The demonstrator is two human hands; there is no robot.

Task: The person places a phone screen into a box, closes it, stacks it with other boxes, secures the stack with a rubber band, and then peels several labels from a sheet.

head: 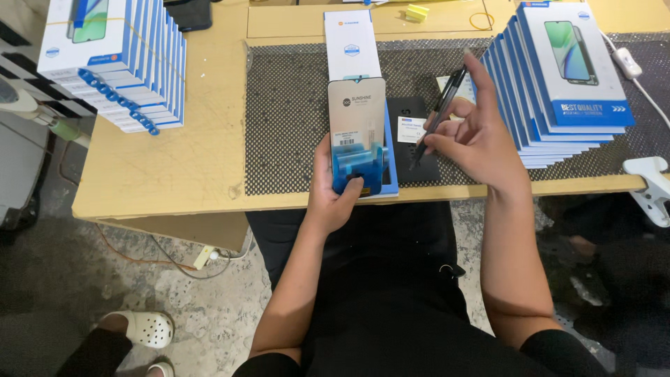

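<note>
My left hand (333, 190) grips the near end of a blue open box tray (388, 150) at the table's front edge, thumb on a blue plastic insert (359, 167). A flat grey phone screen panel with a barcode sticker (356, 112) lies in the tray. My right hand (474, 143) holds a black pen (436, 119) tilted over a black sleeve with a white label (410, 131) right of the tray. A white box lid (351, 45) lies behind the tray.
Stacks of blue-and-white phone boxes stand at the left (115, 63) and right (558, 84). A black mesh mat (286, 119) covers the wooden table (188, 160). A white clamp (649, 181) sits at the right edge. Another person's white clog (139, 328) is on the floor.
</note>
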